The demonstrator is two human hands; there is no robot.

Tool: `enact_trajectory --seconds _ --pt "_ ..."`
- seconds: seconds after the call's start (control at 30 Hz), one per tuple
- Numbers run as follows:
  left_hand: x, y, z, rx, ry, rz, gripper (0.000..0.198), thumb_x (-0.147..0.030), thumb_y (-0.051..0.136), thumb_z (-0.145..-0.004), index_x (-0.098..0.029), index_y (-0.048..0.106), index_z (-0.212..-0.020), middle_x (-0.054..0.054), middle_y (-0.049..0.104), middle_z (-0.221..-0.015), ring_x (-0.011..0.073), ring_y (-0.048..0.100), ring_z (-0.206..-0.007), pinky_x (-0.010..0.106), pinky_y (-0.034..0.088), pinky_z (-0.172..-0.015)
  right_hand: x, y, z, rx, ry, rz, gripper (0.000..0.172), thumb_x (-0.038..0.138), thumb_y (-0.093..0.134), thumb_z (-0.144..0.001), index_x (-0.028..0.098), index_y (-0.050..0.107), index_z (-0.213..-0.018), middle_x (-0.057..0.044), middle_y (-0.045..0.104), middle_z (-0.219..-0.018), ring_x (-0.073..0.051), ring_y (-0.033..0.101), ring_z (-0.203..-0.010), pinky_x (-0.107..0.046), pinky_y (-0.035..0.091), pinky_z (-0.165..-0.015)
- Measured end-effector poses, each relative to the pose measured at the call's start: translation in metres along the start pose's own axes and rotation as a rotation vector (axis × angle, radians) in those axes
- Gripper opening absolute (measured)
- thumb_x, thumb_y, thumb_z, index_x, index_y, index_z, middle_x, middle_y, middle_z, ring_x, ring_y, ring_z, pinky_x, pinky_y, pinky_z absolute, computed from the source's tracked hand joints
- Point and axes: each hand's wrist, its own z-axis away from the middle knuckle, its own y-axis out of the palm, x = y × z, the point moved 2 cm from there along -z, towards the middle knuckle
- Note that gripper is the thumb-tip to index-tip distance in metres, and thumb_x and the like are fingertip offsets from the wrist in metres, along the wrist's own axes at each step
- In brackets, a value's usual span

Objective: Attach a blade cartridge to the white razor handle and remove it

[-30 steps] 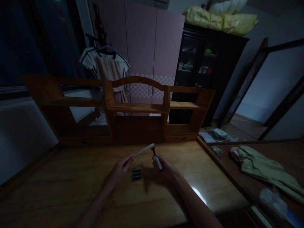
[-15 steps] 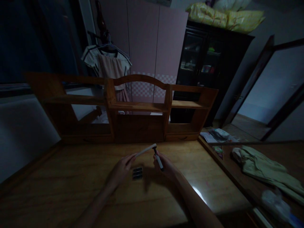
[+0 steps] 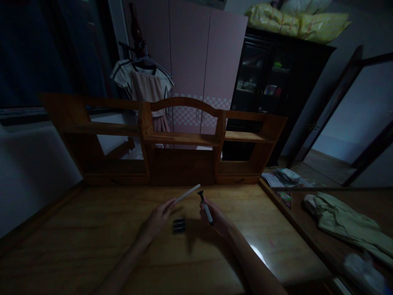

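My left hand (image 3: pixel 157 221) is closed on the near end of a thin white stick (image 3: pixel 186 193) that slants up and to the right. My right hand (image 3: pixel 215 217) grips a small razor-like tool (image 3: pixel 206 208) with a dark forked head and a light handle. The stick's far tip and the tool's head are a short gap apart above the wooden desk (image 3: pixel 92 246). A small dark pack of cartridges (image 3: pixel 179 225) lies on the desk between my hands.
A wooden shelf unit (image 3: pixel 181 139) stands along the back of the desk. To the right, a second dark table (image 3: pixel 307 221) carries a green garment (image 3: pixel 346 223) and papers (image 3: pixel 281 178). Behind are a pink wardrobe (image 3: pixel 196 61), hanging clothes and a black cabinet (image 3: pixel 273 82).
The white stick's tip and the tool's head, touching before, have come slightly apart. The view has drifted a little to the left.
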Motion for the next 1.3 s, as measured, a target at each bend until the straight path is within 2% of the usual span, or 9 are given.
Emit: enact_trajectory --seconds 0.1,0.27,0.43,0.63,0.83,1.03,1.2,1.3 --pt "-0.001 -0.002 0.001 -0.006 0.008 0.024 0.040 -0.042 0.045 -0.086 -0.019 0.059 -0.114 0.005 0.062 -0.115 0.0218 0.055 -0.109 0.034 0.040 -0.097 0.001 0.001 0.001 -0.006 0.004 -0.011 0.035 0.047 0.064 -0.079 0.014 0.054 -0.076 0.005 0.040 -0.052 -0.006 0.034 -0.042 -0.018 0.023 -0.039" --pt "-0.004 0.002 0.002 0.079 0.043 0.024 0.038 -0.041 0.044 -0.086 -0.019 0.061 -0.113 0.005 0.062 -0.116 0.0214 0.055 -0.109 0.033 0.040 -0.097 -0.001 -0.002 -0.001 -0.018 -0.013 0.007 0.033 0.046 0.064 -0.078 0.015 0.053 -0.075 0.006 0.039 -0.051 -0.006 0.033 -0.041 -0.018 0.023 -0.039" --pt "0.000 -0.002 0.001 0.014 0.000 0.036 0.039 -0.041 0.044 -0.087 -0.019 0.059 -0.115 0.005 0.061 -0.117 0.0212 0.054 -0.110 0.035 0.039 -0.098 -0.003 -0.005 -0.003 0.002 -0.028 -0.003 0.032 0.045 0.062 -0.081 0.015 0.053 -0.076 0.006 0.039 -0.051 -0.006 0.033 -0.041 -0.018 0.022 -0.040" --pt "-0.008 0.002 0.004 0.093 0.061 0.008 0.036 -0.041 0.045 -0.086 -0.021 0.062 -0.112 0.004 0.062 -0.115 0.0215 0.055 -0.109 0.034 0.040 -0.097 -0.004 -0.009 -0.004 -0.020 -0.021 -0.012 0.034 0.048 0.062 -0.080 0.015 0.053 -0.075 0.006 0.037 -0.049 -0.006 0.031 -0.040 -0.019 0.021 -0.038" --pt "0.002 -0.004 0.000 -0.057 0.006 0.008 0.040 -0.043 0.046 -0.085 -0.018 0.060 -0.114 0.006 0.062 -0.115 0.0222 0.055 -0.108 0.035 0.041 -0.096 -0.002 -0.006 -0.003 0.000 0.000 -0.040 0.033 0.047 0.062 -0.080 0.015 0.052 -0.074 0.006 0.036 -0.050 -0.006 0.031 -0.040 -0.019 0.021 -0.039" --pt "-0.007 0.000 0.003 0.050 0.068 0.007 0.038 -0.041 0.044 -0.086 -0.021 0.060 -0.114 0.004 0.062 -0.116 0.0213 0.055 -0.109 0.035 0.041 -0.097 -0.001 -0.005 -0.001 -0.002 -0.016 -0.031 0.033 0.047 0.062 -0.080 0.015 0.053 -0.074 0.006 0.036 -0.050 -0.006 0.031 -0.041 -0.019 0.022 -0.039" --pt "-0.007 -0.004 0.002 -0.047 0.023 -0.024 0.039 -0.042 0.045 -0.086 -0.019 0.061 -0.112 0.005 0.063 -0.113 0.0222 0.057 -0.106 0.035 0.042 -0.095 -0.003 -0.004 -0.002 0.025 -0.008 -0.037 0.033 0.047 0.061 -0.080 0.015 0.052 -0.074 0.006 0.036 -0.050 -0.006 0.031 -0.041 -0.019 0.021 -0.039" --pt "-0.009 -0.005 0.003 -0.013 0.053 0.023 0.039 -0.041 0.045 -0.086 -0.017 0.060 -0.113 0.006 0.062 -0.116 0.0222 0.055 -0.109 0.035 0.042 -0.096 -0.003 -0.004 -0.002 0.027 -0.001 -0.038 0.033 0.046 0.060 -0.082 0.015 0.051 -0.073 0.006 0.035 -0.049 -0.006 0.030 -0.040 -0.019 0.021 -0.039"
